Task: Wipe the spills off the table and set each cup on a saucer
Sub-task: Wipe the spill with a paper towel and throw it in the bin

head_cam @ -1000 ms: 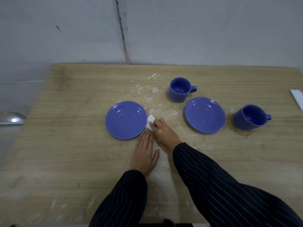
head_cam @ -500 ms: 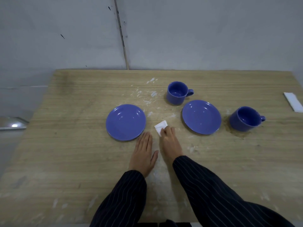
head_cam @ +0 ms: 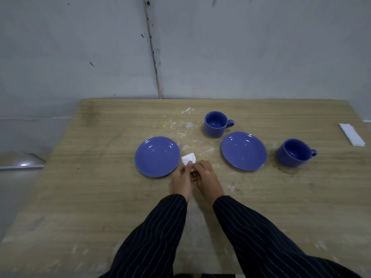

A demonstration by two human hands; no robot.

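Observation:
Two blue saucers lie on the wooden table (head_cam: 100, 197): the left saucer (head_cam: 157, 156) and the right saucer (head_cam: 244, 150). One blue cup (head_cam: 215, 124) stands behind the right saucer, and a second cup (head_cam: 293, 152) stands to that saucer's right on a brownish stain. White smears (head_cam: 181, 127) spread between the left saucer and the far cup. Both hands meet beside the left saucer, pinching a small white tissue (head_cam: 188, 158). My left hand (head_cam: 181, 180) and my right hand (head_cam: 206, 177) each grip it.
A folded white napkin (head_cam: 351, 134) lies near the table's right edge. A grey wall rises behind the table. A metal object (head_cam: 20, 162) sits off the table's left side. Faint white marks dot the near part of the table.
My left hand has lifted off the table and joined the right hand on the tissue. The tissue has shifted back left toward the left saucer.

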